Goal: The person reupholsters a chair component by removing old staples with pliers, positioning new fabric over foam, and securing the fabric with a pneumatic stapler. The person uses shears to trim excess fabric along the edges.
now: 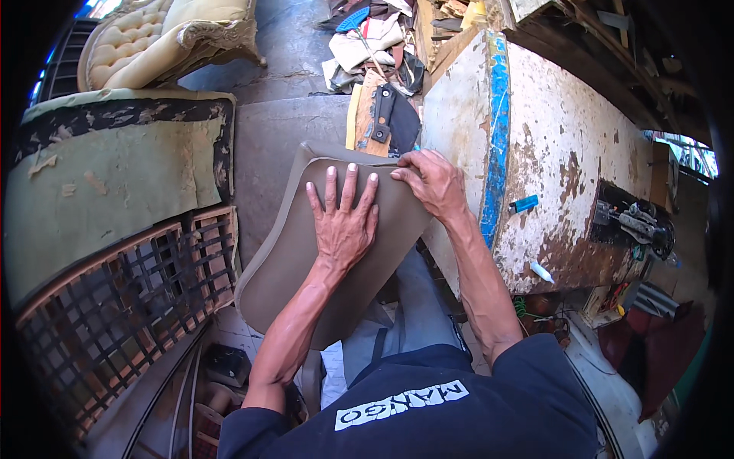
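A grey-brown upholstered seat cushion with a piped edge rests across my lap, tilted. My left hand lies flat on its cover with the fingers spread. At the far right corner of the cushion, my right hand pinches the edge of the cover between thumb and fingers. The underside of the cushion is hidden from me.
At right stands a worn white table with a blue stripe, bearing a blue lighter, a small white tube and a dark sewing machine. A webbed frame and a tufted sofa stand left. Scraps lie ahead.
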A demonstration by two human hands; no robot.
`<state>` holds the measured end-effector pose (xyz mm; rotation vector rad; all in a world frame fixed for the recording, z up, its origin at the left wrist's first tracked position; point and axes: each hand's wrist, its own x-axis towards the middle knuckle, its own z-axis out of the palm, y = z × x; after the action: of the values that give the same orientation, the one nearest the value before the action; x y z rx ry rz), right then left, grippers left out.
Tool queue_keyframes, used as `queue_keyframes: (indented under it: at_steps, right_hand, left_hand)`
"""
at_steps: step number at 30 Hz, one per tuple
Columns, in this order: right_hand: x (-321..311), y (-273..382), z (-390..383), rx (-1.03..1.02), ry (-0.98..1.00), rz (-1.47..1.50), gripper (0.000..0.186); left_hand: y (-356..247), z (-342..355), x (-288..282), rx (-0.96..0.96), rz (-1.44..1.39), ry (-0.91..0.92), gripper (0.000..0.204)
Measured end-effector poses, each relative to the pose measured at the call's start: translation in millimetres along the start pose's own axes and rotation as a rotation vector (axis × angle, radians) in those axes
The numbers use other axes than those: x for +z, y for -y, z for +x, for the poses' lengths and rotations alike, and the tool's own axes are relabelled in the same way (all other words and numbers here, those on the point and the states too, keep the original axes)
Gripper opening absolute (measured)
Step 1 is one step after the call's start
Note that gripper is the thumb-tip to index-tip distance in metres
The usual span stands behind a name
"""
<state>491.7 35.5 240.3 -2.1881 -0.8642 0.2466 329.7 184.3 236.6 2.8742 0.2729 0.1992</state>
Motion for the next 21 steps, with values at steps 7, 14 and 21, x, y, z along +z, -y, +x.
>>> queue_keyframes:
  at_steps: [7, 14, 21]
  right_hand:
    - [8.5, -6.3, 3.1, 0.029, -0.007, 0.058, 0.026]
    - [2.3, -2.8, -1.7, 0.185, 0.056, 0.153, 0.024]
    - [7.1, -31.1, -29.4, 0.333, -0.084, 0.257, 0.022]
  left_hand:
    - [-10.9, 1.4, 13.6, 0.075, -0.057, 0.056, 0.058]
    - [-11.5, -1.8, 15.7, 0.095, 0.015, 0.088, 0.058]
    - [-15.1, 2.7, 16.8, 0.085, 0.094, 0.087, 0.062]
